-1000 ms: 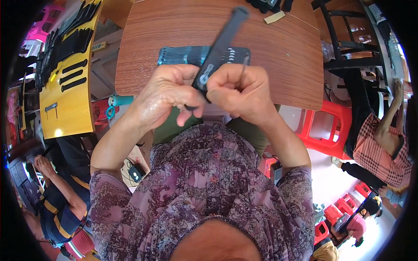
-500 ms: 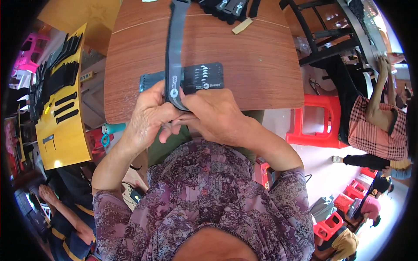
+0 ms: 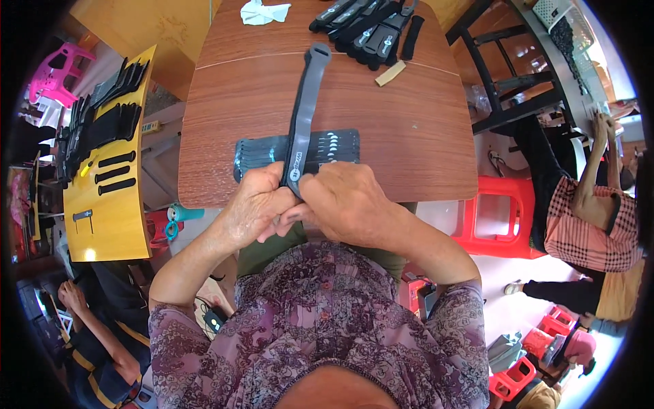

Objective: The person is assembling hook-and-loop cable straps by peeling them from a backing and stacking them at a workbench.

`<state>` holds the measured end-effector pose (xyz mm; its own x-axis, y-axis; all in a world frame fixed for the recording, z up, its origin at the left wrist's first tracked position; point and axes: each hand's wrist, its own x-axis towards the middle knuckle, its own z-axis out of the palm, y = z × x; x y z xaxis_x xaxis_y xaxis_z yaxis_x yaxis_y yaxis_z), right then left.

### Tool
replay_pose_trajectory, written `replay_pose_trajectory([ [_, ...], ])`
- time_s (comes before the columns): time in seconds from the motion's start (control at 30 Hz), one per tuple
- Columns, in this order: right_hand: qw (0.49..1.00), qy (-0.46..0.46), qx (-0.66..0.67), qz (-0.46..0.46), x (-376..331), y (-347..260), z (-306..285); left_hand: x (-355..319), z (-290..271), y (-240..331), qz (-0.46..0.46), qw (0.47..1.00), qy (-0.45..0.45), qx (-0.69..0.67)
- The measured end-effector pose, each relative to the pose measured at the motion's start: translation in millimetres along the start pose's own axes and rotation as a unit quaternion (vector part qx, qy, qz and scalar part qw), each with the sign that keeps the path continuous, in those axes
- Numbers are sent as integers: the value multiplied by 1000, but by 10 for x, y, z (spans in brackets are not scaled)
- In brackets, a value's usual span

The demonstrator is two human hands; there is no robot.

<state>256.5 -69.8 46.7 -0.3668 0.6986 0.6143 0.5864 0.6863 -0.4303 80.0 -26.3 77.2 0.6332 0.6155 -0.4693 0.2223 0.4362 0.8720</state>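
Observation:
Both hands meet over the near edge of the table, gripping the lower end of a long grey-and-black strap (image 3: 308, 102). My left hand (image 3: 257, 208) pinches it from the left, fingers curled. My right hand (image 3: 349, 199) is closed around the same end, knuckles up. The strap stands up and away from me, with a slotted loop at its far end. Behind my hands a dark flat packaging piece (image 3: 338, 143), with a row of white curved marks and a teal shiny left part, lies on the table. My fingers hide the strap's near end.
More straps (image 3: 371, 34) lie bundled at the table's far right, beside a small tan strip (image 3: 390, 73). A white crumpled tissue (image 3: 264, 12) is at the far edge. A yellow table (image 3: 102, 225) with black straps stands left; a red stool (image 3: 501, 215) stands right. Other people sit nearby.
The view has shifted, so the table and my hands appear lower and further right. The strap now leans to the right at its far end; both hands still grip it.

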Motion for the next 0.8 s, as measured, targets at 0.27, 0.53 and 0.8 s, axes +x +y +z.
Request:
replay_pose_trajectory([
  [0.27, 996, 46, -34, 75, -9, 466, -331, -111, -326, 96, -94, 991, -71, -62],
  [0.53, 793, 350, 11, 498, -709, 1886, -1797, -227, -829, 122, -45, 993, -44, -97],
  [0.8, 849, 319, 40, 420, -624, 1520, -1670, 528, -1159, 263, 128, 990, -27, -58],
])
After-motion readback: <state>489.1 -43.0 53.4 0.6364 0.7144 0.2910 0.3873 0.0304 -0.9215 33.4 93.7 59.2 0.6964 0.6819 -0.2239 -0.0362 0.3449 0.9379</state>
